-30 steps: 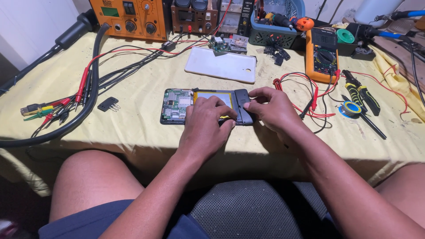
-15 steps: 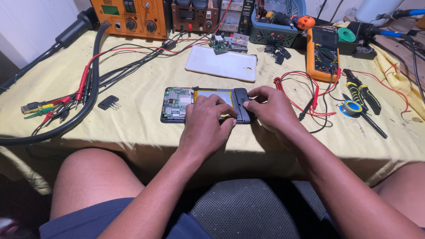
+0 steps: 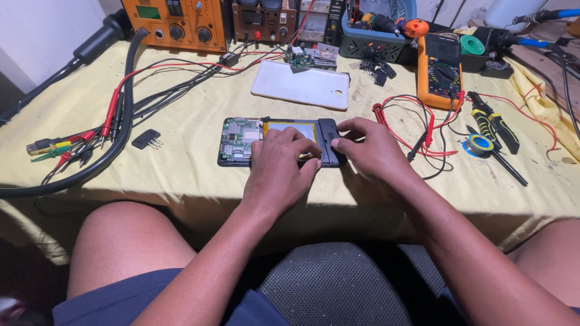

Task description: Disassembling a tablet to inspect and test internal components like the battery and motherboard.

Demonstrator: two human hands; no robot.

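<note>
An opened tablet lies back-up on the yellow tablecloth, with its green circuit board at the left, a silver battery in the middle and a black strip at the right end. My left hand rests over the battery's near edge, fingers bent down onto it. Beside it, my right hand presses its fingertips on the black strip at the tablet's right end. Neither hand lifts anything.
The tablet's white back cover lies behind it. An orange multimeter with red and black leads, pliers and a solder roll are at the right. Cables, a small black part and an orange bench unit are at the left and back.
Both hands stay on the tablet; the left hand's fingers have shifted slightly over the battery edge. The view has crept a little closer.
</note>
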